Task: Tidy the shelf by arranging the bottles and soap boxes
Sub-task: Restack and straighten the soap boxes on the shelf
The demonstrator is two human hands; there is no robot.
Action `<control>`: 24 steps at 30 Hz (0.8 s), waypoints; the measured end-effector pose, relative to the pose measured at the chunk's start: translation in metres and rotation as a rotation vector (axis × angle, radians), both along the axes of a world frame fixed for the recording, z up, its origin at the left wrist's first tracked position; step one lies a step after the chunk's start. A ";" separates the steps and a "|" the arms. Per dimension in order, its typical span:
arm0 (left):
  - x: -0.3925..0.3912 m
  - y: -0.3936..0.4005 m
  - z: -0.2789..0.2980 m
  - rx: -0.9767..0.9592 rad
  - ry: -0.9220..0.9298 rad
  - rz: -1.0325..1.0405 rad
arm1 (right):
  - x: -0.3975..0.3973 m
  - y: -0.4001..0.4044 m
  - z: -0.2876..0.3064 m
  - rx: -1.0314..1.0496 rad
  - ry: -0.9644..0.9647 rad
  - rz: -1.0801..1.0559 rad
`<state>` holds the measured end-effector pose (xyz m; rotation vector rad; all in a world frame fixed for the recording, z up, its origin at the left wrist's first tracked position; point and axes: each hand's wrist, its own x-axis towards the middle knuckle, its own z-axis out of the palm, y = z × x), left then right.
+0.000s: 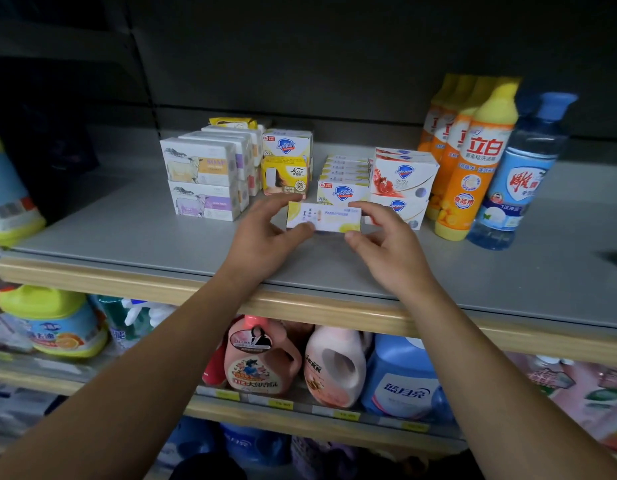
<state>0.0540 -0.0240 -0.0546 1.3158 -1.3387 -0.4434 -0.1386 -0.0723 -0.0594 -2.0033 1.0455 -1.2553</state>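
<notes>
A white and yellow soap box (323,218) is held just above the grey shelf (134,233), back side facing me. My left hand (265,237) pinches its left end and my right hand (380,242) pinches its right end. Right behind it stands a row of matching yellow Safeguard boxes (341,181). Red and white Safeguard boxes (402,178) are stacked to the right. Sheep soap boxes (203,178) are stacked at the left, with a yellow box stack (286,164) beside them. Orange dish soap bottles (470,161) and a blue bottle (522,178) stand at the right.
A yellow and blue container (9,199) sits at the shelf's left end. The wooden shelf lip (127,278) runs along the front. Below it stand detergent jugs, pink (262,358), peach (335,365) and blue (400,379). Bare grey shelf surface lies front left and front right.
</notes>
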 end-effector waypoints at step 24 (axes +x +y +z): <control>0.004 -0.098 0.019 -0.095 -0.764 0.131 | -0.022 -0.107 0.064 -0.317 0.882 -0.467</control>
